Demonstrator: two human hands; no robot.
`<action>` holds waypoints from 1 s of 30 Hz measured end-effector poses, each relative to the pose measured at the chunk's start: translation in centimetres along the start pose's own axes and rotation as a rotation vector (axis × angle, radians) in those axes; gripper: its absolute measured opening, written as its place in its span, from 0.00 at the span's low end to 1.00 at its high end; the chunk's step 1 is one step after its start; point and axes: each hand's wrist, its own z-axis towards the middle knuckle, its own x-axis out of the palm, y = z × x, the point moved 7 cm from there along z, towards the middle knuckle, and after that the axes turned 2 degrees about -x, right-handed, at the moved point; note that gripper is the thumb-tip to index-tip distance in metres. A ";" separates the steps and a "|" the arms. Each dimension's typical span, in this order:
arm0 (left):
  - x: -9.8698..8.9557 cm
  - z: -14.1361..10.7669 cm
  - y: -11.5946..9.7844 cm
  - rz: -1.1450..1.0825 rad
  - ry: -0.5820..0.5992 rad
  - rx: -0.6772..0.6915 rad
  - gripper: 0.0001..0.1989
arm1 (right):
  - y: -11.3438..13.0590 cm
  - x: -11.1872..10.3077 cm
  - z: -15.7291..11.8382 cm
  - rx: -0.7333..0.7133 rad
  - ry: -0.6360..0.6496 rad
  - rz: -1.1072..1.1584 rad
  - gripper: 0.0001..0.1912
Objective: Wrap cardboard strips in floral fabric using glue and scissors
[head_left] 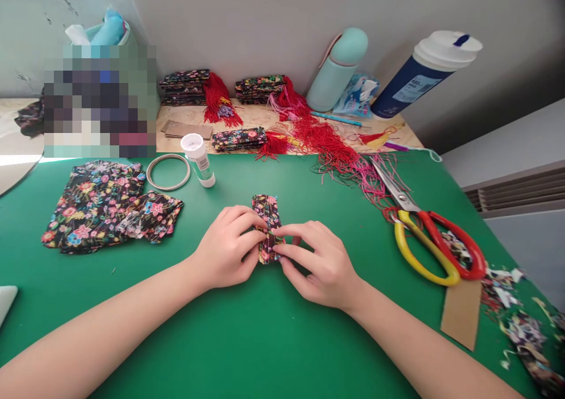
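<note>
A small strip of black floral fabric [266, 209] lies on the green mat between my hands, its long side pointing away from me. My left hand [232, 247] grips its left edge, fingers bent over the top. From the right, my right hand [315, 263] presses fingertips and thumb on the strip's right edge. Fingers cover part of the strip's middle, where a fold seems to run. Beyond my left hand stands an upright glue stick [203, 169] with a white cap, beside a roll of tape [168, 172].
Folded floral fabric [95, 210] lies left. At right are scissors [419, 222] with red and yellow handles, brown card [461, 313] and fabric scraps [525, 328]. Red tassels [322, 137], floral bundles [238, 138], a mint bottle [335, 72] and a blue cup [412, 84] line the back.
</note>
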 end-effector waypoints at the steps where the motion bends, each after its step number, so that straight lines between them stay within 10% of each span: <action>1: 0.0 0.0 -0.1 0.002 0.004 0.003 0.09 | 0.0 0.0 0.0 0.001 0.001 -0.002 0.07; 30: -0.5 0.2 1.0 0.034 -0.087 -0.124 0.09 | -1.3 -1.3 0.4 0.102 -0.051 -0.180 0.06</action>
